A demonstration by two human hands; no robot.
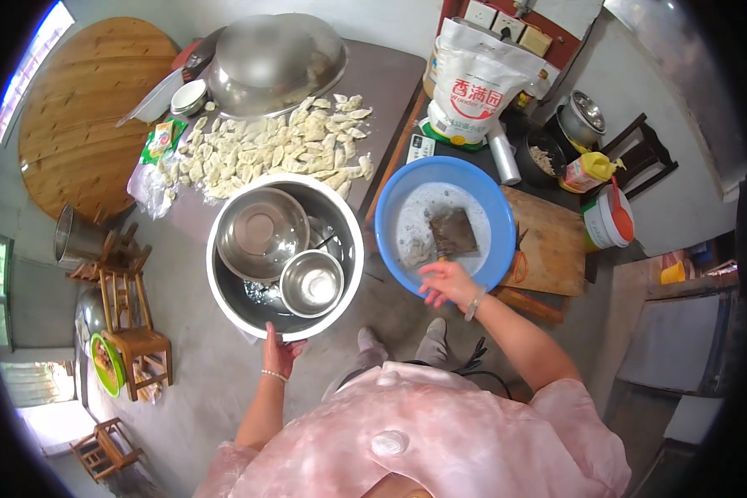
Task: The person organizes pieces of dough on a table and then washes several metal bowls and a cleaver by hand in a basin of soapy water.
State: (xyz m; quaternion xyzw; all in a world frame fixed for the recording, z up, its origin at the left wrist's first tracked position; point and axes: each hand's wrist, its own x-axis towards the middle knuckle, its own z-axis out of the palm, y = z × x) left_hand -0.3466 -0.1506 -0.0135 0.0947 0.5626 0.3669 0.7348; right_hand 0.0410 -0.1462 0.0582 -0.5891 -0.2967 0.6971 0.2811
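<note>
My left hand [279,356] grips the near edge of a large stainless steel basin [212,267], thumb up at the rim. Inside it are a wide metal bowl [258,233], a smaller metal bowl [312,284] and a little water. My right hand [450,284] hovers over the near rim of a blue plastic basin [383,218], fingers apart and nothing visibly held. Soapy water [429,196] fills that basin. A cleaver [454,231] lies in it, blade partly under suds, its handle just beyond my right fingertips. A greyish cloth-like clump [416,250] sits beside the cleaver.
Many dumplings [267,149] cover the brown table [386,81] near an upturned metal wok or lid [274,56]. On the right are a flour bag [473,87], a wooden board [551,243], orange-handled scissors [520,261], a black pot [541,155] and a white bucket [604,218].
</note>
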